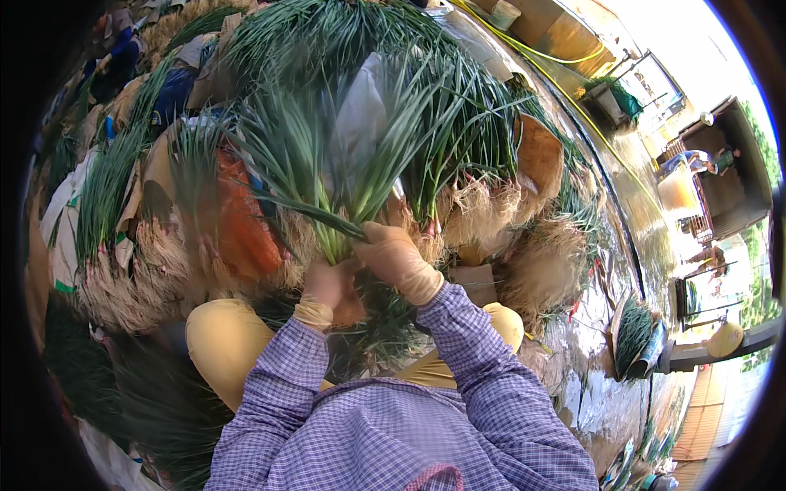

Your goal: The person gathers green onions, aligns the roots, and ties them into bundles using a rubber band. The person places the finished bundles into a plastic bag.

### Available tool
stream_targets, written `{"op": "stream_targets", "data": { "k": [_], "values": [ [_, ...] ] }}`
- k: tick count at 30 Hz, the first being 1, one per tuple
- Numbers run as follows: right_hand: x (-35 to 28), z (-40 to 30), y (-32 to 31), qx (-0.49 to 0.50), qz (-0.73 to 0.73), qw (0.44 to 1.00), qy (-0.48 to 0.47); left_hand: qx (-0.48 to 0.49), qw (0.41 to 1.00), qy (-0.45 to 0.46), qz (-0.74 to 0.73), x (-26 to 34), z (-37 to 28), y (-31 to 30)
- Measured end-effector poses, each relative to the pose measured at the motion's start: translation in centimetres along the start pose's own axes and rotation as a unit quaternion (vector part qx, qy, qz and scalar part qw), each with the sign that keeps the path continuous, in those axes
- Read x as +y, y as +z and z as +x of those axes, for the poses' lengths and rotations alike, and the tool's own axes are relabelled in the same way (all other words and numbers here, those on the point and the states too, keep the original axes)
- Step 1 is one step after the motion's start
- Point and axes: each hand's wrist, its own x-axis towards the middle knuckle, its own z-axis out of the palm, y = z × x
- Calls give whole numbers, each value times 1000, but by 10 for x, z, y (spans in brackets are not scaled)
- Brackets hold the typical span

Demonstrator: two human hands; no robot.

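Observation:
My left hand (328, 287), in a pale rubber glove, grips the lower stems of a bunch of green onions (331, 236) in front of my knees. Close beside it, my right hand (396, 255), gloved too, holds a few green leaves that lie across the bunch. The leaves fan upward and away from me; the root ends are hidden behind my left hand. Just beyond the hands, more green onions (430, 178) lie in a row with pale, hairy roots (482, 212) towards me.
An orange-red mesh sack (245, 218) lies left of the hands among piled onions. Loose greens (374, 344) are between my knees. A yellow hose (589, 119) runs along the wet ground at the right. A person (691, 161) is by a truck farther off; another (120, 52) is at upper left.

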Motion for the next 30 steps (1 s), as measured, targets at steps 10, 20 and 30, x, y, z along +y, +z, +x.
{"op": "stream_targets", "data": {
  "k": [10, 20, 30],
  "values": [
    [18, -25, -82, 263, 663, 696, -88, 7, 994, -72, -84, 4, -1, -7],
    [5, -21, -15, 13, 449, 872, 194, 15, 995, -14, 102, -7, -2, 9],
    [0, -23, -46, 260, 597, 758, 34, -20, 999, -33, 20, 18, -10, -2]
  ]
}}
